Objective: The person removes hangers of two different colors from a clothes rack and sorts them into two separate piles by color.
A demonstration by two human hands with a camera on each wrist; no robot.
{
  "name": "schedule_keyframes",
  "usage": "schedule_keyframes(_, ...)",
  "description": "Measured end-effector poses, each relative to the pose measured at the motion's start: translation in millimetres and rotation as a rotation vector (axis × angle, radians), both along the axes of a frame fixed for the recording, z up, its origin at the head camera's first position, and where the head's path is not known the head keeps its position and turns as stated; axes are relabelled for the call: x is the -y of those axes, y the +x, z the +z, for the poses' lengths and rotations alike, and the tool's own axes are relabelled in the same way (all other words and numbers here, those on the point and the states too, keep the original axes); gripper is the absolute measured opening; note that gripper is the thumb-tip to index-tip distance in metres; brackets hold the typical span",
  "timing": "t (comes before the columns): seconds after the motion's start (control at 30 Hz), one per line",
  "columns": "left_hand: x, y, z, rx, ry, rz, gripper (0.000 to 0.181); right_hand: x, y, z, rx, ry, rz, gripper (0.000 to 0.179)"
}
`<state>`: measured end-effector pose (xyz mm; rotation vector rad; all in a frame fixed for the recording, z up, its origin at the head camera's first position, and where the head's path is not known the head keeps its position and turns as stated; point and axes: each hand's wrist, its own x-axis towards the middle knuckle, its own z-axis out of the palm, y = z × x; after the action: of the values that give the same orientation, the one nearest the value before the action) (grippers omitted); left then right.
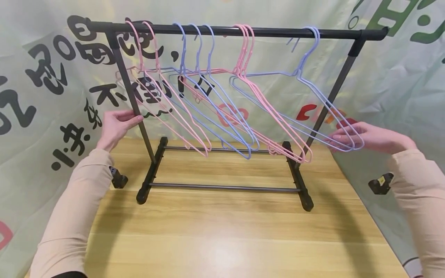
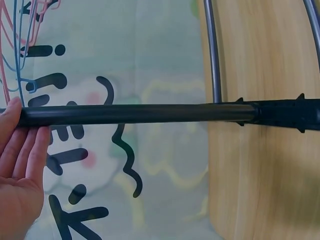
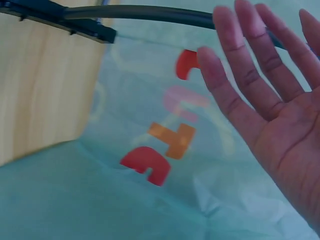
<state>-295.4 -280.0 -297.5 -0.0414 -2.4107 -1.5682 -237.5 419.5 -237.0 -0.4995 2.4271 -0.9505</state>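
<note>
A black garment rack (image 1: 222,30) stands on a wooden table with pink and blue hangers on its top bar. My left hand (image 1: 117,125) grips the rack's left post (image 1: 132,92), thumb on one side and fingers on the other; the left wrist view shows the fingertips at this post (image 2: 125,114). Over at the right, my right hand (image 1: 373,137) overlaps the lower corner of two blue hangers (image 1: 326,102). Its fingers (image 3: 245,65) are straight and spread in the right wrist view, close to the right post (image 3: 150,13), with nothing held.
Two pink hangers (image 1: 174,100) hang at the left, then three blue hangers (image 1: 226,112), then three pink hangers (image 1: 271,108). The rack's feet (image 1: 306,199) rest on the table (image 1: 208,220). A printed cloth (image 1: 45,135) hangs behind and at both sides.
</note>
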Motion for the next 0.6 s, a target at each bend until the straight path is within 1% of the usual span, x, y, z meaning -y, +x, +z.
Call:
schedule_keyframes(0.07,0.2,-0.7,-0.4,0.002,-0.009,0.005,0.060,-0.9,-0.9,8.1,-0.040,0.005,-0.006,0.034)
schedule_keyframes(0.2,1.3,-1.5,-1.0,0.004,-0.028,0.013,0.061,3.1,-1.2,26.6,-0.160,-0.012,-0.036,0.034)
schedule_keyframes(0.3,1.9,-2.4,-1.4,0.012,-0.040,0.013,0.062,12.7,0.0,41.2,-0.201,-0.041,-0.083,0.034)
schedule_keyframes(0.43,2.4,-2.3,-1.5,0.018,-0.063,0.016,0.062,28.7,-1.0,55.5,-0.224,-0.052,-0.105,0.032)
schedule_keyframes(0.6,2.3,-2.4,-1.1,0.014,-0.081,0.019,0.058,43.4,-4.0,65.9,-0.210,-0.039,-0.138,0.032)
